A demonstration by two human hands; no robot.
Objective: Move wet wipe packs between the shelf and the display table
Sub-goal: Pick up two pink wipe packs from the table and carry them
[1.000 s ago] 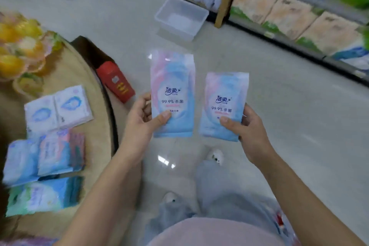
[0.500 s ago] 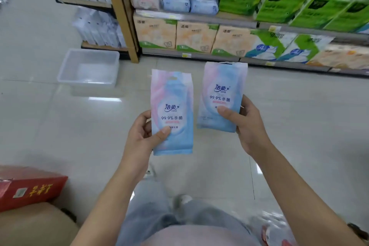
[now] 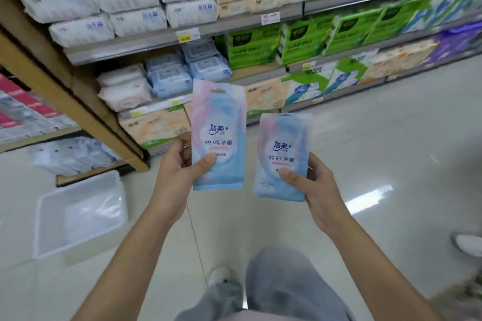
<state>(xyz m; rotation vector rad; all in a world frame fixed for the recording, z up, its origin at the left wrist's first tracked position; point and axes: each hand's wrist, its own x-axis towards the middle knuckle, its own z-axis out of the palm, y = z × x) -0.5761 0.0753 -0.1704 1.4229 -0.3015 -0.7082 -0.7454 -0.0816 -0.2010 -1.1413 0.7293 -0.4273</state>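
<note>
While both wet wipe packs are held upright in mid-air before the shelf (image 3: 146, 47), each is gripped only at its lower half. The slick film could slip out should a grip loosen, and a careless placement could push neighbouring stock off the shelf's front edge. The left hand (image 3: 177, 174) presses its thumb (image 3: 206, 164) on the front of the left pack (image 3: 219, 128), fingers curled behind. The right hand (image 3: 315, 185) clamps the right pack (image 3: 283, 148) likewise, held lower. The packs are apart and clear of the shelf. A clear tray (image 3: 78, 216) lies on the floor to the left.
</note>
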